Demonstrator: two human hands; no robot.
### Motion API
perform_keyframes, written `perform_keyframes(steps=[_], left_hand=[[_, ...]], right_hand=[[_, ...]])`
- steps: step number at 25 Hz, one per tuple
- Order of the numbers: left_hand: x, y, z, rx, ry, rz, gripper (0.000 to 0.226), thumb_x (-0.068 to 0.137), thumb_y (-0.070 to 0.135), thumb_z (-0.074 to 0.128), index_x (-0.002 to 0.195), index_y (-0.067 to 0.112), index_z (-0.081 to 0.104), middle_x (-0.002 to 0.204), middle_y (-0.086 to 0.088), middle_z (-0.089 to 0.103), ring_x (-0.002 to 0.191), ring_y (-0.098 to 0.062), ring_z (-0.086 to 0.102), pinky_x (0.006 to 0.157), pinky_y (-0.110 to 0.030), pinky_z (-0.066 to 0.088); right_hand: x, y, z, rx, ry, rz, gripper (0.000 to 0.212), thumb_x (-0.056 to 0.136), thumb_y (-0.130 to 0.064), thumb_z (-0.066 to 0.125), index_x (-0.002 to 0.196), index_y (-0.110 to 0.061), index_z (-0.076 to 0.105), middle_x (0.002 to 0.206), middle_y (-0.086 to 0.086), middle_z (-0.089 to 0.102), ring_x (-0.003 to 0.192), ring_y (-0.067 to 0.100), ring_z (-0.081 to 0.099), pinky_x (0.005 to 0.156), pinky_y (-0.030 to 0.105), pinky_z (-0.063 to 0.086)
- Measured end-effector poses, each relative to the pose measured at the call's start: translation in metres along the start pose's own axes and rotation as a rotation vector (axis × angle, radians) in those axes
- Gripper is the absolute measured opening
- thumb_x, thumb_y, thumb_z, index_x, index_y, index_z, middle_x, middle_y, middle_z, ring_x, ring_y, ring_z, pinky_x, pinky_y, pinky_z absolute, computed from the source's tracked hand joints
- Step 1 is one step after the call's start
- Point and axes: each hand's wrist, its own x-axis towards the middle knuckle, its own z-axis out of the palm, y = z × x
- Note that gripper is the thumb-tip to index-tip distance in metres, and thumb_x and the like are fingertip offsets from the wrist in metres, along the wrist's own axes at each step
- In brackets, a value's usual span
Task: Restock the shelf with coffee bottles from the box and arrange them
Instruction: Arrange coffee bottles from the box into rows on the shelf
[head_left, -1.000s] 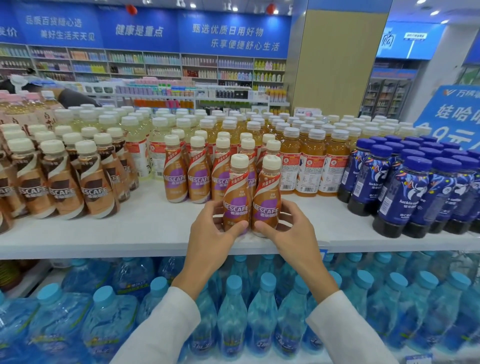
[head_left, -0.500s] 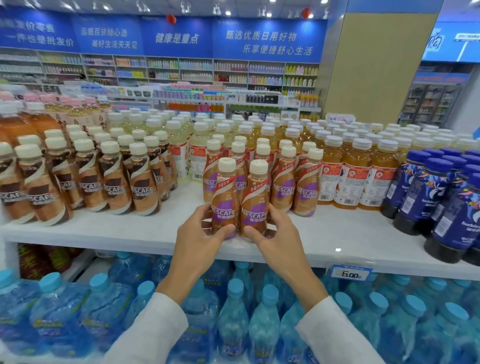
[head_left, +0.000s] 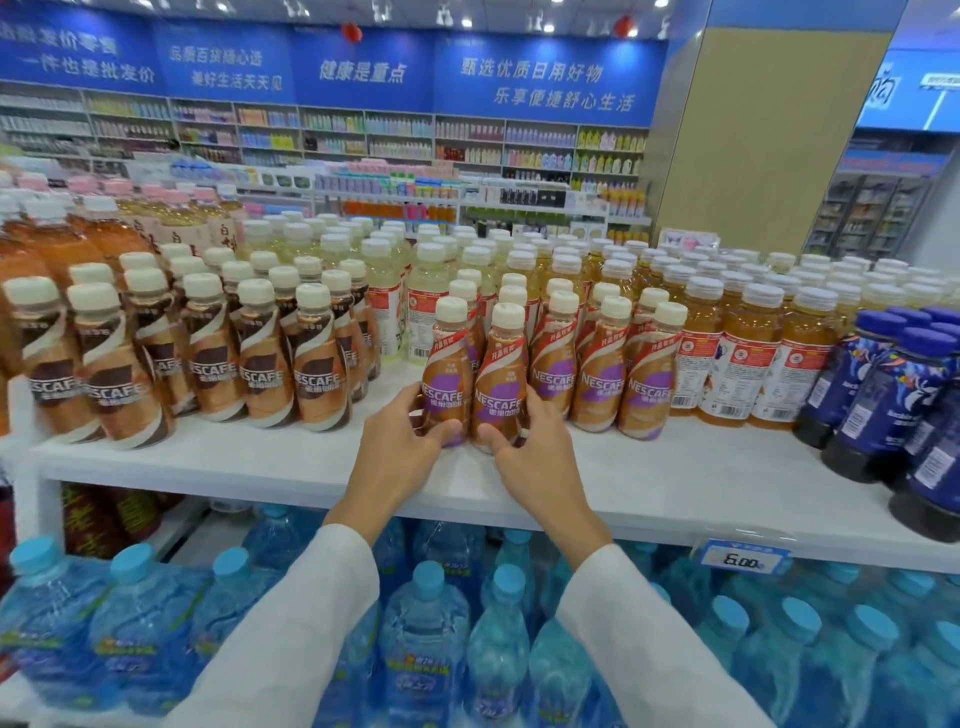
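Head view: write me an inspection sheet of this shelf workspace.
Surface: white shelf board, bare strip along the front.
Job's things: left purple-labelled cream-capped coffee bottle and right purple-labelled cream-capped coffee bottle upright, side by side, beside matching rows; box not in view.
Clutter: nothing seen.
Hands: left hand grips the left bottle, right hand grips the right one.
Cables: nothing seen.
Surroundings: brown-labelled coffee bottles left, amber drink bottles and dark blue bottles right, blue-capped water bottles below.
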Motion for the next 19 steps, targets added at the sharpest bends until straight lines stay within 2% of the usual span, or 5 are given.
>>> perform_keyframes(steps=[5,10,16,19], left_hand=[[0.0028,0.0002,0.0023,-0.012,-0.002,-0.005,0.061,0.084,0.032,0.079,0.139,0.022,0.054,0.128,0.003,0.066,0.111,-0.013,0.062,0.097,-0.033,0.052],[0.0051,0.003,0.0041,-0.005,-0.001,-0.018,0.064,0.084,0.033,0.08,0.141,0.022,0.052,0.133,0.001,0.064,0.115,-0.015,0.06,0.1,-0.034,0.051],[0.0059,0.0026,0.0088,0.007,0.011,-0.018,0.065,0.085,0.035,0.078,0.143,0.023,0.05,0.135,0.0,0.063,0.116,-0.016,0.06,0.096,-0.031,0.048],[0.0051,0.0014,0.0104,0.021,0.019,-0.011,0.066,0.086,0.037,0.077,0.145,0.023,0.048,0.136,0.0,0.063,0.118,-0.017,0.06,0.096,-0.03,0.048]], right_hand=[[-0.001,0.002,0.0057,-0.004,0.066,0.001,0.07,0.09,-0.039,0.071,0.15,-0.024,0.038,0.143,-0.002,0.049,0.131,0.017,0.049,0.108,0.042,0.047],[0.0051,0.0035,0.0075,-0.008,0.043,0.051,0.077,0.09,-0.043,0.069,0.154,-0.024,0.032,0.152,-0.002,0.042,0.138,0.019,0.045,0.111,0.045,0.045],[0.0069,0.0034,0.007,0.0,0.04,0.064,0.078,0.09,-0.042,0.069,0.155,-0.026,0.029,0.154,-0.002,0.04,0.14,0.02,0.043,0.112,0.046,0.044],[0.0047,0.0022,0.0056,0.035,0.056,0.067,0.073,0.091,-0.038,0.071,0.152,-0.026,0.034,0.15,-0.004,0.046,0.136,0.017,0.047,0.111,0.045,0.045]])
